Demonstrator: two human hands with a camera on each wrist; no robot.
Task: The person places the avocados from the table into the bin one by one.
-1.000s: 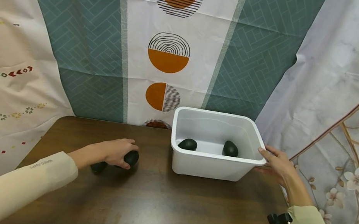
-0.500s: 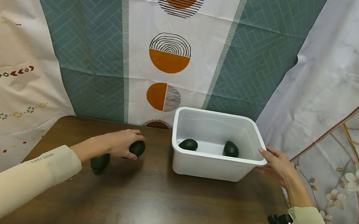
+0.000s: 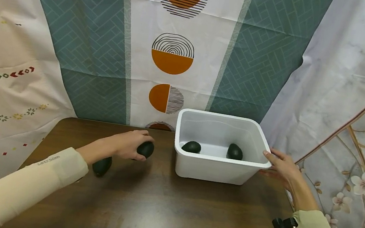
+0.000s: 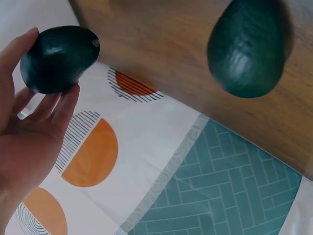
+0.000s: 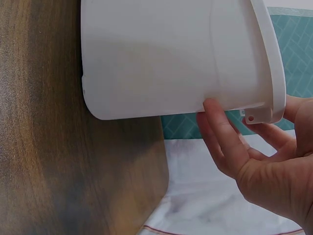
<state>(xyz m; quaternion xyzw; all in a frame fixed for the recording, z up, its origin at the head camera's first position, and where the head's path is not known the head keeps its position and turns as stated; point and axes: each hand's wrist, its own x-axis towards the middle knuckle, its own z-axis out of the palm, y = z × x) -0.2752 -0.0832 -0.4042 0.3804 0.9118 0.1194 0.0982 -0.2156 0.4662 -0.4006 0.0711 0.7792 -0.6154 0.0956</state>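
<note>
My left hand (image 3: 130, 145) holds a dark green avocado (image 3: 146, 149) just above the table, left of the white plastic bin (image 3: 209, 170). In the left wrist view, thumb and fingers curve round that avocado (image 4: 58, 58). A second avocado (image 3: 101, 166) lies on the table below my left wrist. Two more avocados sit inside the bin, one at the left (image 3: 191, 147) and one at the right (image 3: 235, 152). My right hand (image 3: 282, 170) grips the bin's right rim, thumb on top. In the right wrist view, its fingertips (image 5: 211, 104) touch the outer wall.
Everything stands on a brown wooden table (image 3: 152, 213). A patterned cloth (image 3: 165, 99) hangs right behind the table's back edge. Pale printed cloths close off the left (image 3: 1, 101) and right (image 3: 338, 126) sides. A small black device (image 3: 282, 224) is at my right sleeve.
My left hand has moved right and slightly away from me, carrying the avocado up off the table. The second avocado has come into fuller view. My right hand and the bin stay put.
</note>
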